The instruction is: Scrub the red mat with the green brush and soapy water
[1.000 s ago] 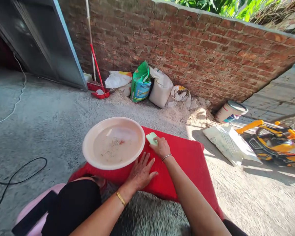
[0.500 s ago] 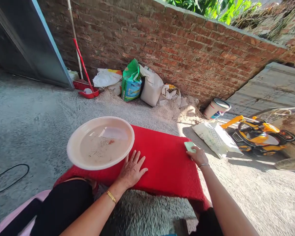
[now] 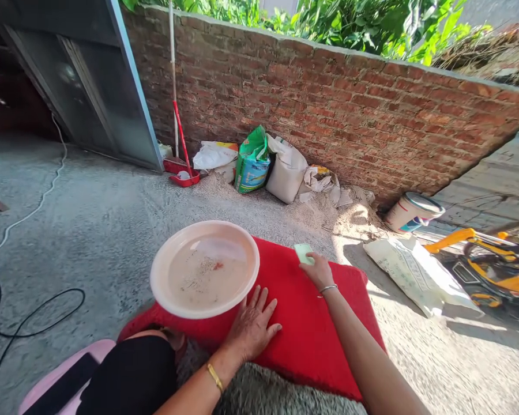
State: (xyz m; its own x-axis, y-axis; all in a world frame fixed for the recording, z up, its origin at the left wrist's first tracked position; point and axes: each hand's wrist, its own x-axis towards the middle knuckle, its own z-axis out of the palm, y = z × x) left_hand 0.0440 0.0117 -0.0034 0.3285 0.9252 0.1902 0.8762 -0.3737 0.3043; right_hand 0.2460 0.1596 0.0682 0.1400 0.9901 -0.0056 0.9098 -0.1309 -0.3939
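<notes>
My left hand (image 3: 255,325) lies flat on the red cloth (image 3: 298,323), fingers spread, just by the basin's near right rim. The wide pale pink basin (image 3: 164,282) rests on the left part of the cloth. Shallow water with bits of debris and a small reddish piece shows inside it. Held over the far part of the cloth, my right hand (image 3: 318,271) grips a small pale green block (image 3: 304,253); whether it is soap or a sponge I cannot tell. The fingers partly cover the block.
Along the brick wall (image 3: 328,109) stand a red dustpan (image 3: 185,178), a green bag (image 3: 253,167), a white sack (image 3: 288,170) and a bucket (image 3: 410,213). Another sack (image 3: 419,276) and a yellow ride-on toy (image 3: 501,276) lie right. A black cable (image 3: 47,314) loops on the left floor.
My right hand has moved left with the green block, from the cloth's right edge toward the basin. My left hand stays flat on the cloth. The view has shifted left and up.
</notes>
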